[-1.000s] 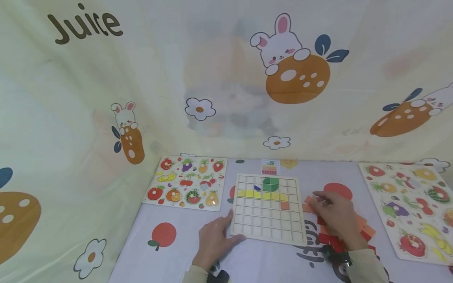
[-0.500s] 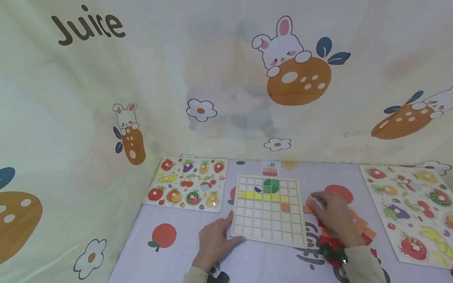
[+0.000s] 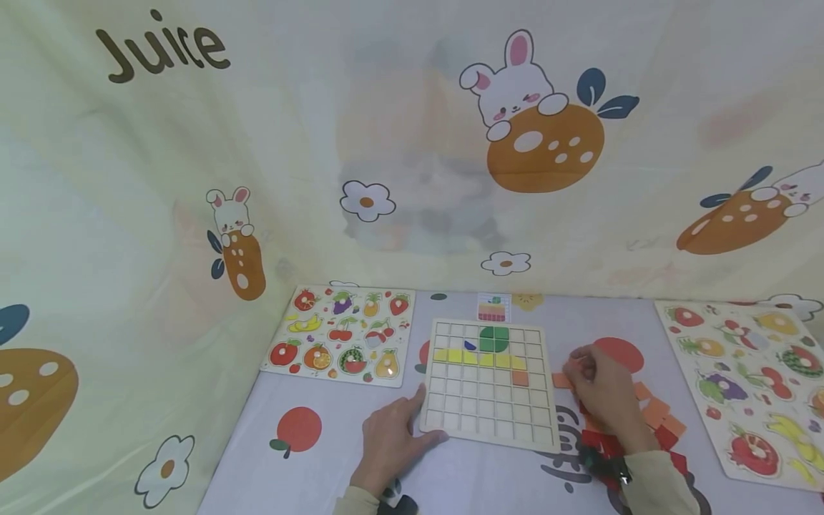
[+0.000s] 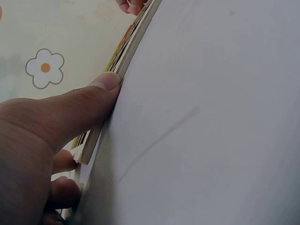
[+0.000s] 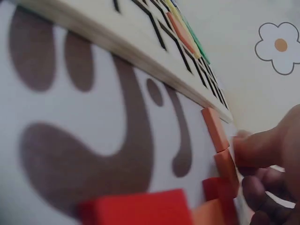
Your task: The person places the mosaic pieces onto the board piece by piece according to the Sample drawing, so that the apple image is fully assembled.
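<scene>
A square wooden grid board (image 3: 476, 409) lies in the middle of the table. Set in it are green tiles (image 3: 494, 339), a small blue piece (image 3: 470, 345), a row of yellow tiles (image 3: 479, 357) and one orange square tile (image 3: 520, 378). My left hand (image 3: 389, 435) grips the board's near left corner, thumb along the front edge and fingers at the left side. Just right of the board, my right hand (image 3: 604, 390) pinches an orange tile (image 3: 572, 365), mostly hidden by the fingertips. Another orange tile (image 5: 214, 129) lies below it beside the board's edge.
Red tiles (image 3: 599, 442) and loose orange tiles (image 3: 655, 412) lie scattered under and beside the right forearm. A small picture card (image 3: 493, 307) is behind the board. Fruit puzzle boards stand to the left (image 3: 395, 379) and right (image 3: 721, 393). A printed curtain (image 3: 412, 143) hangs behind.
My right hand's fingertips have drawn together around an orange tile that showed more plainly before, and the hand has shifted slightly right. The left hand has stayed at the board's corner.
</scene>
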`<state>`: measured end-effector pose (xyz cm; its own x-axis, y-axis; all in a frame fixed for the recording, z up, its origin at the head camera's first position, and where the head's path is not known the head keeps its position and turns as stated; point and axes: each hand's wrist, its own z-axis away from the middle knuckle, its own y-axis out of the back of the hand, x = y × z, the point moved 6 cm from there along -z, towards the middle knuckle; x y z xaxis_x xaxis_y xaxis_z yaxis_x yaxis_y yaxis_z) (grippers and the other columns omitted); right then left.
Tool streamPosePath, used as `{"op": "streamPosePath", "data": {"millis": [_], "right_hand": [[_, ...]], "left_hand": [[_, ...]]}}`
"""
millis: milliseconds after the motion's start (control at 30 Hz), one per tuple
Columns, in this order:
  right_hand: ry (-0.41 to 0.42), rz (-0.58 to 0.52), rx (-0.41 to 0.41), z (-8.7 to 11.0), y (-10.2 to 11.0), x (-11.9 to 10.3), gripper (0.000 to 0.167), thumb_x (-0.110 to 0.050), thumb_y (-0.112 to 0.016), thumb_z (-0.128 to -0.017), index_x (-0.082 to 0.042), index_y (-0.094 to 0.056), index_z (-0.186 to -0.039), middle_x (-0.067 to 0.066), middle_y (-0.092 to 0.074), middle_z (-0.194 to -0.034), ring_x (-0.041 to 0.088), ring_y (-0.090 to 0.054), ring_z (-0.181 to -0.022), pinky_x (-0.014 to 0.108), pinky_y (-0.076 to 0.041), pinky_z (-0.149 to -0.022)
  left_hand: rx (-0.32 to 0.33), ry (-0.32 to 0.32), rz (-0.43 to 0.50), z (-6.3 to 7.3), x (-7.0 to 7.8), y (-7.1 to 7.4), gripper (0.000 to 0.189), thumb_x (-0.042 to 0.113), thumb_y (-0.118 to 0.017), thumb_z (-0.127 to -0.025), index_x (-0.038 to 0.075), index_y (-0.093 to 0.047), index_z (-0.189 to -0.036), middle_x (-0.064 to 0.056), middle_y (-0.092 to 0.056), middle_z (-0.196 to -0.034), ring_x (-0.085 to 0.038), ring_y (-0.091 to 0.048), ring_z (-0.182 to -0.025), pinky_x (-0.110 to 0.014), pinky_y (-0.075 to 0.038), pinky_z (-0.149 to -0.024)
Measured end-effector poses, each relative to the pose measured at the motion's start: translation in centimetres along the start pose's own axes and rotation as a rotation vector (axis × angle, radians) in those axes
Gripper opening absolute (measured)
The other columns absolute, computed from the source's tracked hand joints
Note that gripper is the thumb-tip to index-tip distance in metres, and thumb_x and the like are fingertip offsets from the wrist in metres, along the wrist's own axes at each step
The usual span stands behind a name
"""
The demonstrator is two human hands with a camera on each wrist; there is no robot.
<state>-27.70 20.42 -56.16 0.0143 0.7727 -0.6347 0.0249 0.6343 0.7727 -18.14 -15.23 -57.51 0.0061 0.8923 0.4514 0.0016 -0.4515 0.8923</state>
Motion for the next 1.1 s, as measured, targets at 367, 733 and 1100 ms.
{"op": "streamPosePath", "data": {"millis": [367,733,1100], "right_hand": [[0.019,-0.117,0.196,1.2,0.6,-0.3,0.042,-0.04,-0.073,-0.1,-0.012,-0.068,-0.132,0.013,-0.072,-0.104,0.026,-0.064,-0.087,0.021,-0.049,-0.063],[0.027,-0.173,0.043,2.8,-1.8,-2.5,0.044,-0.025,-0.078,-0.098,-0.011,-0.07,-0.139,0.015,-0.077,-0.104,0.02,-0.07,-0.08,0.023,-0.052,-0.06],[0.185,-0.091,-0.074,3.1,-3.2,-3.9,0.042,-0.023,-0.089,-0.087,-0.016,-0.079,-0.127,0.001,-0.075,-0.104,0.016,-0.057,-0.082,0.024,-0.047,-0.066]], "left_hand": [[-0.001,-0.001,-0.005,0.2,-0.1,0.0,0.09,0.068,-0.084,-0.078,0.028,-0.057,-0.154,0.013,-0.042,-0.066,-0.005,-0.035,-0.059,-0.025,-0.027,-0.062],[-0.009,0.008,-0.01,0.1,0.0,-0.1,0.09,0.069,-0.083,-0.078,0.027,-0.057,-0.154,0.012,-0.043,-0.066,-0.005,-0.035,-0.059,-0.025,-0.027,-0.062],[0.007,-0.001,-0.001,0.0,0.1,0.0,0.089,0.067,-0.085,-0.078,0.027,-0.058,-0.153,0.012,-0.042,-0.065,-0.005,-0.033,-0.058,-0.025,-0.026,-0.061]]}}
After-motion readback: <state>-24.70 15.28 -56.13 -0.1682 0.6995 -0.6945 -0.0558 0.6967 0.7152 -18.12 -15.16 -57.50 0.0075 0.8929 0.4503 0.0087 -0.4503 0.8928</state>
